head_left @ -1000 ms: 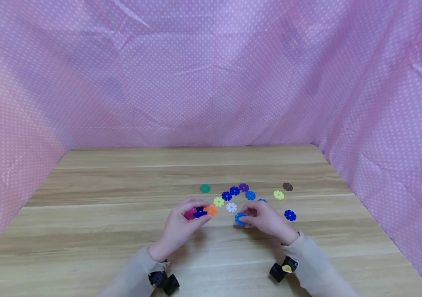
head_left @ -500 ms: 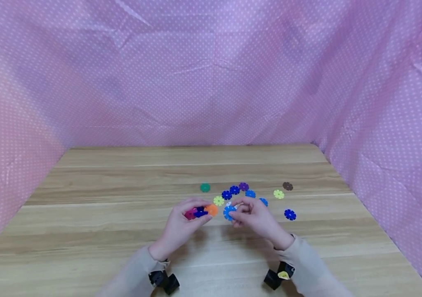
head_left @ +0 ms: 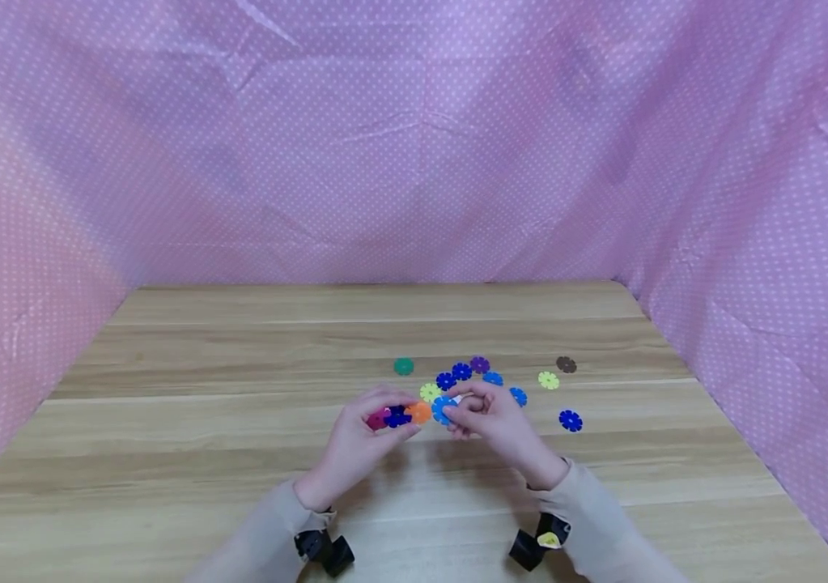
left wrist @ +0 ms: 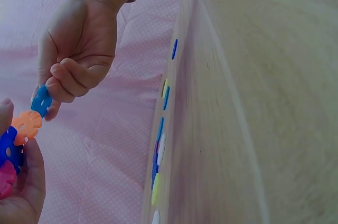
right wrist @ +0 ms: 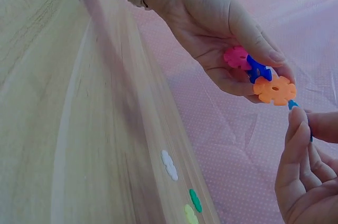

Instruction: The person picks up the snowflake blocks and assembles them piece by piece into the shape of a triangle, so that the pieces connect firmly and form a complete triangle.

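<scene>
My left hand (head_left: 364,429) holds a short chain of notched plastic discs between thumb and fingers. In the right wrist view the chain runs from a pink disc (right wrist: 236,57) through a dark blue disc (right wrist: 259,70) to an orange disc (right wrist: 275,90). Between the thumb and fingers of my right hand (head_left: 498,423) is a light blue notched disc (head_left: 443,410). Its edge meets the rim of the orange disc in both wrist views. Both hands are raised above the tabletop.
Loose notched discs lie beyond my hands on the wooden table (head_left: 239,470): a green disc (head_left: 404,367), a purple disc (head_left: 480,365), a brown disc (head_left: 566,364), a yellow disc (head_left: 548,380), and several blue ones. A pink dotted cloth (head_left: 414,162) stands around the table's back and sides.
My right hand has moved left with the light blue disc, over the white disc and up to the orange one. The left hand has stayed nearly still with its chain.
</scene>
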Available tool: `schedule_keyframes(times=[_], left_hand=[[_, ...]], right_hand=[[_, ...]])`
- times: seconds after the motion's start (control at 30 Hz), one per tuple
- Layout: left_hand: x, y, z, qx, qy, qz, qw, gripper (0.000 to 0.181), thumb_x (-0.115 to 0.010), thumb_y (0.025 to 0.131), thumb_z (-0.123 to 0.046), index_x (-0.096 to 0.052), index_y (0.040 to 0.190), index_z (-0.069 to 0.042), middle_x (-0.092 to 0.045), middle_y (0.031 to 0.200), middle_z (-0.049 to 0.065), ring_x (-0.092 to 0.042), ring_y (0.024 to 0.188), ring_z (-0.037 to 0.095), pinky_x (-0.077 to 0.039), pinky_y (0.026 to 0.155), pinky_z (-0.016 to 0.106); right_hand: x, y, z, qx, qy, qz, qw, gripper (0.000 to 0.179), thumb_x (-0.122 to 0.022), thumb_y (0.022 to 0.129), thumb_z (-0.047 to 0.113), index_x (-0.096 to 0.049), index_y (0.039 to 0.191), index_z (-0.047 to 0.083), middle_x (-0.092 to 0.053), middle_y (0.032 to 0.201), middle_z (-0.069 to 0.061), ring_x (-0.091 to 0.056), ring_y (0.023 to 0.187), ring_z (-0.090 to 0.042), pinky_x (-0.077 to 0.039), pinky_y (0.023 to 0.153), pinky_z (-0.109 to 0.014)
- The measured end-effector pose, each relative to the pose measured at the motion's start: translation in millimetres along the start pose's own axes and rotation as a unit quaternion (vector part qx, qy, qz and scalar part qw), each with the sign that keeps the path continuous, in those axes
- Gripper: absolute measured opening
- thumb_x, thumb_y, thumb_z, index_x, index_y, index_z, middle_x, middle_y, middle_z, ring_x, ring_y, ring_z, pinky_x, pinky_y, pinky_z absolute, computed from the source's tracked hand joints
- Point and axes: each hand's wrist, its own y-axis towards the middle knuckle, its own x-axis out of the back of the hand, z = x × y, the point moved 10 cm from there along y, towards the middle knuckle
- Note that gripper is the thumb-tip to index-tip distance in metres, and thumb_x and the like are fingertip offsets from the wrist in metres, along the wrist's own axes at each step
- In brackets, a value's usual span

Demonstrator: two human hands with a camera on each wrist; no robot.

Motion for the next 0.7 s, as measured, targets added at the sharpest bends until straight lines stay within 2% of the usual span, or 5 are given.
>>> schedule_keyframes(times=[0.1,0.3,0.53,0.7], left_hand=[[-0.9,-0.3,-1.1,-0.006,0.001,0.000,1.0000,0.027,-0.074,0.082,-0.018,-0.070,0.109,-0.014,-0.067,0.111,-0.002,-0.059,0.107,0.013,-0.050,0.087,0.025],[-3.0,-0.4,-4.9,-0.025,0.008,-0.002,0.9997,0.028,-0.074,0.081,-0.012,-0.070,0.108,-0.012,-0.067,0.112,0.004,-0.059,0.108,0.017,-0.050,0.090,0.026],[-6.5,0.0,-8.3,-0.036,0.030,0.012,0.9988,0.028,-0.074,0.080,-0.008,-0.070,0.107,-0.015,-0.066,0.110,-0.003,-0.059,0.108,0.017,-0.051,0.090,0.027],[-9.9,0.4,-11.3,-0.053,0.050,0.030,0.9969,0.027,-0.073,0.081,-0.009,-0.069,0.107,-0.016,-0.065,0.112,-0.003,-0.058,0.110,0.016,-0.050,0.094,0.033]], right_hand=[[-1,1.2,-1,-0.002,0.011,-0.006,0.9999,0.030,-0.062,0.091,0.011,-0.055,0.113,-0.008,-0.069,0.077,-0.005,-0.065,0.066,-0.010,-0.060,0.070,-0.034],[-4,2.5,-5,-0.003,0.042,-0.014,0.9990,0.029,-0.063,0.090,0.010,-0.054,0.110,-0.009,-0.071,0.080,-0.011,-0.066,0.064,-0.009,-0.059,0.066,-0.025],[-5,2.9,-3,0.010,0.065,-0.018,0.9977,0.025,-0.062,0.090,0.006,-0.055,0.106,-0.012,-0.069,0.072,0.006,-0.065,0.063,-0.006,-0.058,0.064,-0.023],[-5,2.9,-2,0.011,0.069,-0.015,0.9974,0.025,-0.061,0.090,0.004,-0.055,0.107,-0.014,-0.068,0.070,0.008,-0.063,0.061,-0.005,-0.057,0.062,-0.021]])
